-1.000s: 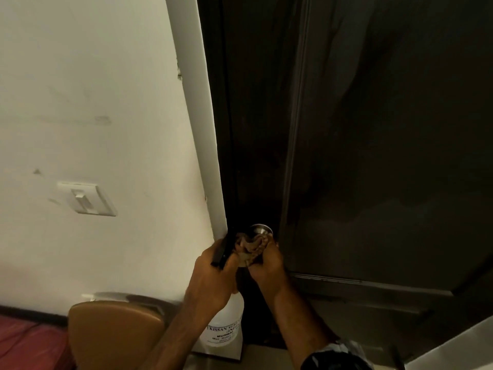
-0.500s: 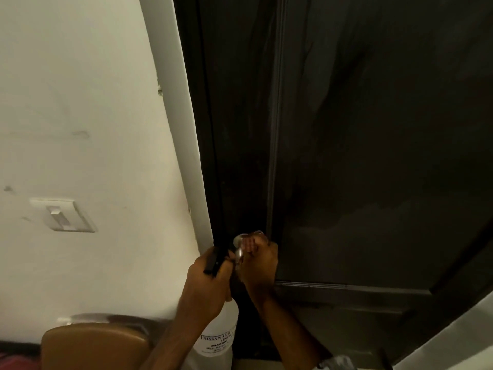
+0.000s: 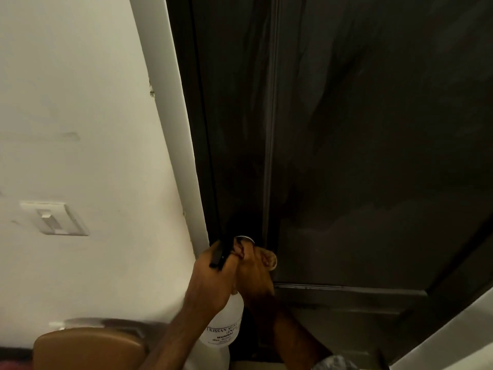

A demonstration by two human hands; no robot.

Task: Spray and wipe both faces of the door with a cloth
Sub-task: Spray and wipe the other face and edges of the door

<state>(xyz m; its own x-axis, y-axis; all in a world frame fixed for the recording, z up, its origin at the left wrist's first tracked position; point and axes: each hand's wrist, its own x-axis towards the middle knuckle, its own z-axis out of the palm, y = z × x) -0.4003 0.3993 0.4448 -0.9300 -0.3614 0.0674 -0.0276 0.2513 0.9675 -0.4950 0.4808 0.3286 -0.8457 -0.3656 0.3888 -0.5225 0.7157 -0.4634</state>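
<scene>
Dark door (image 3: 373, 129): our left hand (image 3: 210, 279) grips spray bottle (image 3: 224, 324), right hand (image 3: 253, 265) clenches knob (image 3: 244, 239) — crowded, bottle could slip.

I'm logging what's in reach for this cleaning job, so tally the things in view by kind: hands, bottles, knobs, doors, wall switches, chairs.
Hands: 2, left hand and right hand
Spray bottle: 1
Door knob: 1
Door: 1
Wall switch: 1
Chair back: 1
Total: 7
</scene>
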